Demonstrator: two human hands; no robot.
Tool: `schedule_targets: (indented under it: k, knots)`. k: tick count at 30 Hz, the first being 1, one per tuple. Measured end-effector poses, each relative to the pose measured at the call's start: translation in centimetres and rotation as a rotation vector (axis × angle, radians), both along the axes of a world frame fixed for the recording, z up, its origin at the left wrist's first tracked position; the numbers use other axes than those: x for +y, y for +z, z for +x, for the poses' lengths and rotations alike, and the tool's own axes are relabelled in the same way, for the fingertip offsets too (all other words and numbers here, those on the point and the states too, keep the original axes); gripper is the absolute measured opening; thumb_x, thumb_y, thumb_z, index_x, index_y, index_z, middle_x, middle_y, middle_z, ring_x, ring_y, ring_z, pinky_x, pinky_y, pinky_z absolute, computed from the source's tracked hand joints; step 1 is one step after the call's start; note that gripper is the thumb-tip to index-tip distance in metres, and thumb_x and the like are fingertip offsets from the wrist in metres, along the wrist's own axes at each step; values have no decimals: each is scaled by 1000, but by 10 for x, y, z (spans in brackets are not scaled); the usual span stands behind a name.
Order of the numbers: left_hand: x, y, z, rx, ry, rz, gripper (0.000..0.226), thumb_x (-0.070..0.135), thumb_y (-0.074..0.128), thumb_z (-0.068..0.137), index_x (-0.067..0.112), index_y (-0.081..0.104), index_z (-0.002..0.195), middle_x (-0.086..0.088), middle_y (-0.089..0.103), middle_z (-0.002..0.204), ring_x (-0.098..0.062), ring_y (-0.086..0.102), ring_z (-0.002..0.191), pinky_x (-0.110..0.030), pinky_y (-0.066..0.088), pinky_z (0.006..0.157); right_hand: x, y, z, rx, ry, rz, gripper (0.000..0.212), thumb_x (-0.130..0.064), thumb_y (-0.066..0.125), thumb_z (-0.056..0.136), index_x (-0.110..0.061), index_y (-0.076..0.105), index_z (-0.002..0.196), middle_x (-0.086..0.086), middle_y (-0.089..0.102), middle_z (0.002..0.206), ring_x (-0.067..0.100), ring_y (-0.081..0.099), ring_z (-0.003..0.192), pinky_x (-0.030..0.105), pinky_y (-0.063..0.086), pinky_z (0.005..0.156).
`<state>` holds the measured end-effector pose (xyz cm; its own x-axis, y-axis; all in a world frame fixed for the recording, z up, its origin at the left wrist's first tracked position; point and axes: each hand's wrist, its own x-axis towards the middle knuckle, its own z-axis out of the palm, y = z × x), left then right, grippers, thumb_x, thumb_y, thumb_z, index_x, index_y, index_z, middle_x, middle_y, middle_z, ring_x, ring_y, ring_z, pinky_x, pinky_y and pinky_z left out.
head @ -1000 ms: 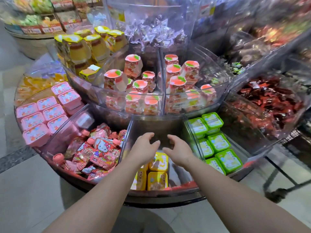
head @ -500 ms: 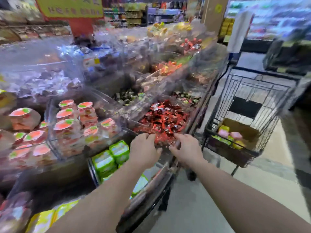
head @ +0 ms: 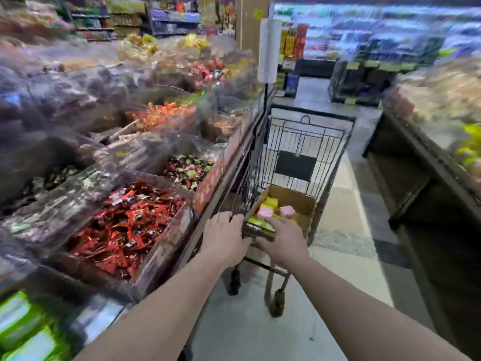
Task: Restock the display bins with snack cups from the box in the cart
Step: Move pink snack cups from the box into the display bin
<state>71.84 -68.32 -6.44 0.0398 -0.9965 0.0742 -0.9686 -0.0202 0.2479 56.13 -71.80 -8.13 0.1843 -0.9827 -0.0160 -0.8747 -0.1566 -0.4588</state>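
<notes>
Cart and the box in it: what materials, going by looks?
Cart: looks like dark coated or painted metal wire; thin bars form an open grid you can see through. Box: likely plain cardboard; matte brown walls, open top. Motion blur leaves the finish uncertain.

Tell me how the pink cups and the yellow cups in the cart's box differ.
The pink cups sit further toward the middle of the cardboard box; the yellow cups lie along its left wall. The pink cups look rounder and paler, the yellow cups squarer and brighter. Both lie loose in the same box, just beyond the right hand.
</notes>
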Motion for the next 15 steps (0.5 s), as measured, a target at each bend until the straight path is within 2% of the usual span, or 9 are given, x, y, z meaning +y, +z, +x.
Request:
schedule_targets:
  k: [3, 8, 15]
  knots:
    - [-52, -19, -19, 9, -29, 23, 54, 49, 53, 86, 23, 44, 133, -5, 41, 141, -26, 33, 134, -39, 25, 113, -45, -15, -21, -1, -39, 18, 62, -54, 60, 79, -35, 46, 136, 5, 51, 137, 28, 45, 127, 40, 43, 102]
    - [-161, -57, -31, 14, -81, 69, 54, 52, 55, 82, 26, 46, 129, -4, 46, 135, -26, 39, 130, -39, 30, 110, -146, -44, -46, -9, -116, 67, 64, -51, 63, 79, -34, 46, 138, 6, 49, 137, 29, 46, 125, 39, 42, 103]
    - [-297, -92, -13, 129, -80, 262, 67, 51, 56, 86, 20, 37, 141, -7, 37, 146, -27, 33, 135, -34, 26, 113, -277, -79, -71, -37, -221, 246, 64, -43, 68, 78, -35, 45, 137, 10, 53, 127, 29, 48, 123, 35, 41, 101]
